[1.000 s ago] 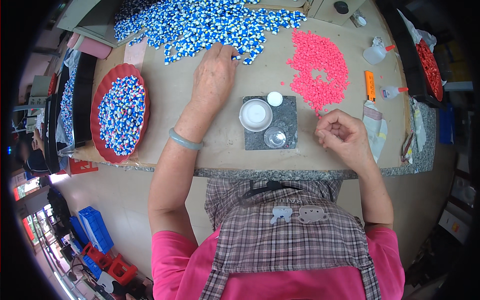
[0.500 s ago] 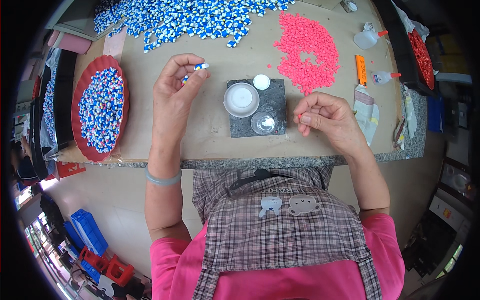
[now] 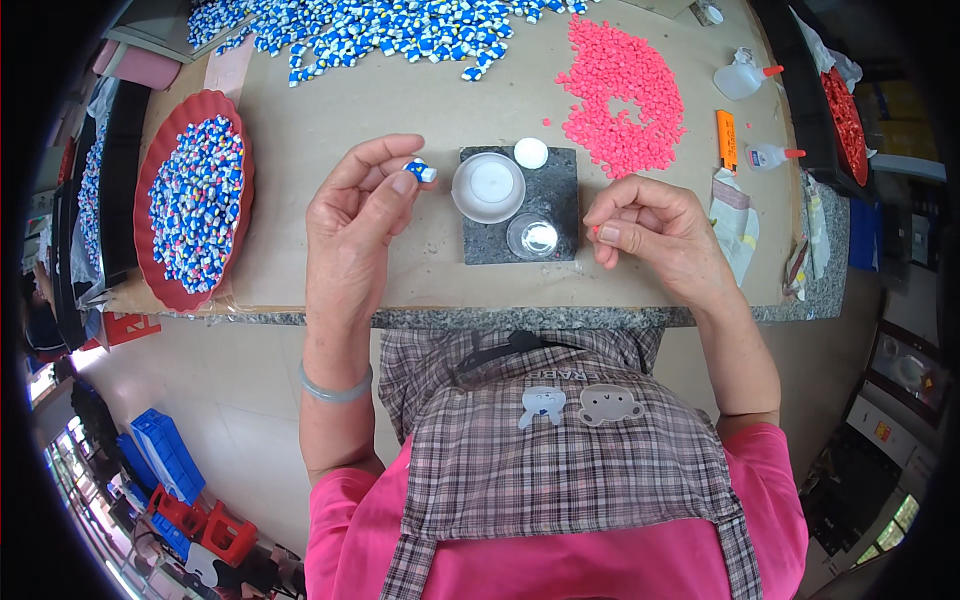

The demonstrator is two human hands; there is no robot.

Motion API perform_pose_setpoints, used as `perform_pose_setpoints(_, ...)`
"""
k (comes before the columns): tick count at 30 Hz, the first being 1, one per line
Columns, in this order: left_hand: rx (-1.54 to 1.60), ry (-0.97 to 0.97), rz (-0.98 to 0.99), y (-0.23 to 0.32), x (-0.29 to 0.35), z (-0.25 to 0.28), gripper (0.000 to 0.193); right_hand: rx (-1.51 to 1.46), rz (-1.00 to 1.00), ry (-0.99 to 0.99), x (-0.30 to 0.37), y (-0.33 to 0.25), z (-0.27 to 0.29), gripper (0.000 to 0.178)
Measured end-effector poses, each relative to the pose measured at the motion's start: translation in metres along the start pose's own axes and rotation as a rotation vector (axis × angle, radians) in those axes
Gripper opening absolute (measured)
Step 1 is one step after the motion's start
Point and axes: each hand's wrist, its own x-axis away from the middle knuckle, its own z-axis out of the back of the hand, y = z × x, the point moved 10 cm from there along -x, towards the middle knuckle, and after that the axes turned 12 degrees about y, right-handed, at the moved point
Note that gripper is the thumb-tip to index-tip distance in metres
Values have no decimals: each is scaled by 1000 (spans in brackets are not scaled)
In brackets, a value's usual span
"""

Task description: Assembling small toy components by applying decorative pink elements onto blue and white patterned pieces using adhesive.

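My left hand [image 3: 362, 215] is raised over the table left of a dark stone block [image 3: 550, 188]. Its thumb and forefinger pinch a small blue-and-white piece [image 3: 421, 171]. At the block's right edge, my right hand [image 3: 662, 236] has its fingers curled together, with a tiny pinkish-red piece [image 3: 597, 229] at the fingertips. On the block stand a shallow whitish dish [image 3: 462, 200] with a white disc in it, a round white cap [image 3: 531, 153] and a small clear cup [image 3: 517, 240]. Whatever else lies inside the left palm is hidden.
A red scalloped tray [image 3: 146, 200] full of blue-and-white pieces is at the left. More such pieces [image 3: 400, 35] are heaped at the back. Pink pieces [image 3: 650, 110] spread behind my right hand. Two red-tipped bottles [image 3: 738, 80], an orange box [image 3: 726, 140] and a cloth [image 3: 730, 215] lie right.
My left hand has moved a little nearer, and the blue-and-white piece at its fingertips is turned differently. A second piece in that hand no longer shows. My right hand stays nearly still.
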Motion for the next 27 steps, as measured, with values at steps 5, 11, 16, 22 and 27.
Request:
perform_pose_setpoints(5, -8, -49, -10, -3, 5, -1, 26, -74, -70, -9, -4, 1, -6, 12)
perform_pose_setpoints(11, 16, -86, -14, 4, 19, -12, 21, -57, -131, -13, -7, 0, -14, 24)
perform_pose_setpoints(16, -36, -133, -58, 5, 25, -15, 20, 21, -127, -34, -12, 1, -20, 26)
perform_pose_setpoints(22, -145, -134, -94, 6, 32, -19, 19, 124, -112, -24, -14, -3, -23, 29)
perform_pose_setpoints(27, -255, -177, -246, 16, 35, -26, 19, 204, -118, -19, -14, -4, -25, 30)
